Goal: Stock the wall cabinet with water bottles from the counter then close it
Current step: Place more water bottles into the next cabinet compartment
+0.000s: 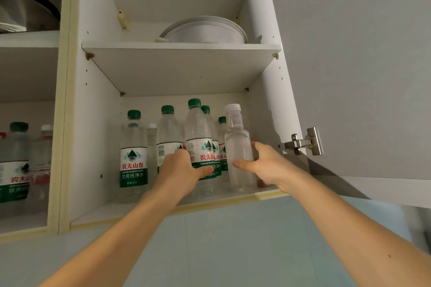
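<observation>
The wall cabinet's lower shelf [98,214] carries several clear water bottles with green caps and green-white labels. My left hand [182,168] grips the tall green-capped bottle [198,128] at the front middle, fingers wrapped around its label. My right hand [263,165] holds a clear unlabelled bottle with a white cap [238,144] at the shelf's right front, thumb across its front. Another labelled bottle [133,154] stands at the left. The cabinet door [361,65] is swung open to the right.
A round white container [205,30] lies on the upper shelf. The neighbouring open compartment at the left holds more bottles [16,161] below and a metal pot [21,11] above. Two metal hinges [305,142] stick out on the door side. Blue wall lies below the cabinet.
</observation>
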`<state>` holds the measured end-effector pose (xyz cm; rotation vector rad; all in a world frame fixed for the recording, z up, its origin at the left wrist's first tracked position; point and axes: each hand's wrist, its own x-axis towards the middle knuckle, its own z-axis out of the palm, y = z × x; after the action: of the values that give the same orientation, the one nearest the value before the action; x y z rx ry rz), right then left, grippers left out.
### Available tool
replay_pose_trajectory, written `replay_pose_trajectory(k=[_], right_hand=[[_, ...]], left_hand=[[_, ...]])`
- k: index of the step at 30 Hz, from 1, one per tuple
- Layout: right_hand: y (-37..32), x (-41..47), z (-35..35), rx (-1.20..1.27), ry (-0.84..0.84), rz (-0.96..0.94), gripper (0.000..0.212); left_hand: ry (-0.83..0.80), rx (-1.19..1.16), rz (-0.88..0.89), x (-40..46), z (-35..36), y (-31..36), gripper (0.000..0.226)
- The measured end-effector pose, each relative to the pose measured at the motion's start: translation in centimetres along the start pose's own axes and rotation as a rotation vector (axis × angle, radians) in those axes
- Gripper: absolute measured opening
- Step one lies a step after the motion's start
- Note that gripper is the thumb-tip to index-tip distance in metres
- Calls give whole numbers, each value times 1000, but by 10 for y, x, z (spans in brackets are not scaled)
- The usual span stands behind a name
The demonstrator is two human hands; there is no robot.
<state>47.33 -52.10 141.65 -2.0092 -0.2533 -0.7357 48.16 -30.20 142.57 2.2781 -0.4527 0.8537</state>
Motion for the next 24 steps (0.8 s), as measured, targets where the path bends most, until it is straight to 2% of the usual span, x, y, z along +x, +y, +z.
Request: replay_pose_trajectory(k=[4, 7, 15, 18, 24], right_hand=[[2, 9, 0, -29, -20, 11, 65], [7, 19, 3, -63, -10, 3, 53], [17, 36, 8, -115, 25, 66, 70], [19, 35, 8, -93, 20, 81, 73], [12, 27, 8, -143, -33, 74, 62]], left_hand=[[-26, -71, -53, 12, 14, 6, 52], [-36, -85, -78, 19, 23, 8, 51], [-14, -56, -106, 29, 40, 12, 43], [7, -49, -117, 27, 44, 12, 48], [13, -55, -146, 15, 38, 12, 36]])
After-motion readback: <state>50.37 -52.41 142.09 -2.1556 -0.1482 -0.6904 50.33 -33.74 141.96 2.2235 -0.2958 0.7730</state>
